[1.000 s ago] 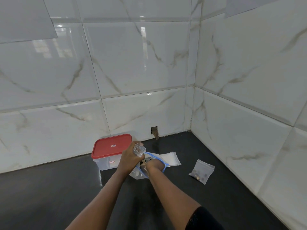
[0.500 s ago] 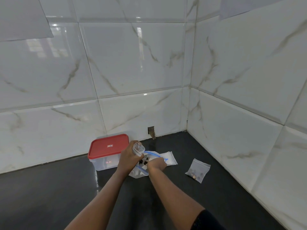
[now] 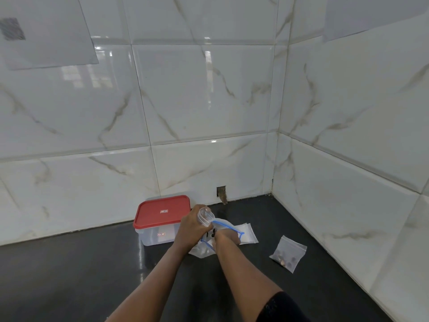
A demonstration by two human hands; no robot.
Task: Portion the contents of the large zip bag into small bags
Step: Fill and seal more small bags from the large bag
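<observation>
The large zip bag (image 3: 228,226), clear with a blue zip edge, lies on the dark counter (image 3: 92,270) near the corner. My left hand (image 3: 191,225) grips its mouth together with a small clear bag (image 3: 204,216) that sticks up above my fingers. My right hand (image 3: 226,237) is inside the large bag's opening, fingers curled; what it holds is hidden. A few small dark pieces (image 3: 212,232) show between my hands. A small filled bag (image 3: 289,253) with dark and brown pieces lies to the right.
A clear plastic box with a red lid (image 3: 162,213) stands left of my hands against the back wall. Flat empty small bags (image 3: 248,235) lie under the large bag. Tiled walls (image 3: 348,182) close in at the back and right.
My right hand has shifted inside the large bag and the bag's blue edge has moved with it. The left hand keeps its hold. The camera has tilted slightly.
</observation>
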